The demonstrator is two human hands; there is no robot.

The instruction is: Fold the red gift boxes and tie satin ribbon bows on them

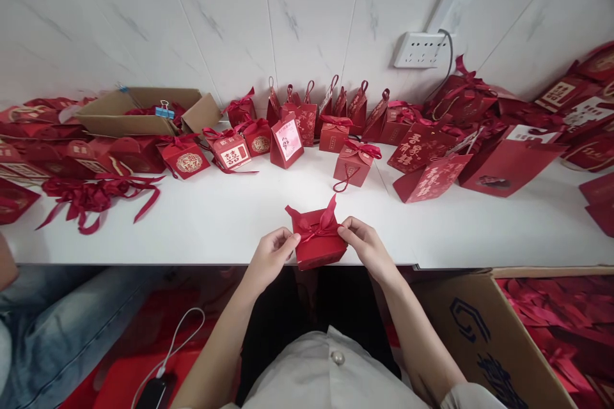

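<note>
A small red gift box (321, 252) sits at the table's front edge, tilted a little, with a red ribbon bow (320, 225) across its top and two ribbon ends standing up. On its left side my left hand (274, 253) pinches the ribbon between thumb and curled fingers. My right hand (365, 244) grips the ribbon at the opposite side, fingertips pressed together. Beyond the hands stands a finished-looking red box with a bow and cord loop (355, 165). A pile of loose red ribbons (98, 197) lies to the left.
Rows of red gift boxes and bags line the white table (230, 211) along the tiled wall. An open cardboard tray (139, 108) stands back left. A large carton (460, 326) full of red ribbon items is at lower right. A person's jeans (71, 332) show at left.
</note>
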